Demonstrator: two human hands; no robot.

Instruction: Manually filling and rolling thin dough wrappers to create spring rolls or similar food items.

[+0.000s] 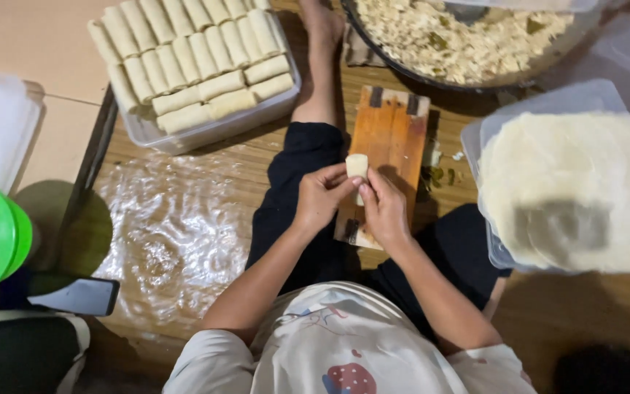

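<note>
Head view: right of the fingers sits a clear tub of round wrappers (574, 190); up and left, a container of finished rolls (195, 62). Beneath them lies a wooden board (391, 128). Left hand (320, 197) and right hand (384, 208) close their fingertips around a pale spring roll (357, 166).

A dark phone (74, 295) lies flat at the near left, its rectangular screen blank and grey-black. A clear plastic box (205, 131) full of pale rolls stands far left. Another clear plastic box (490, 138) of round white wrappers sits at the right.
</note>
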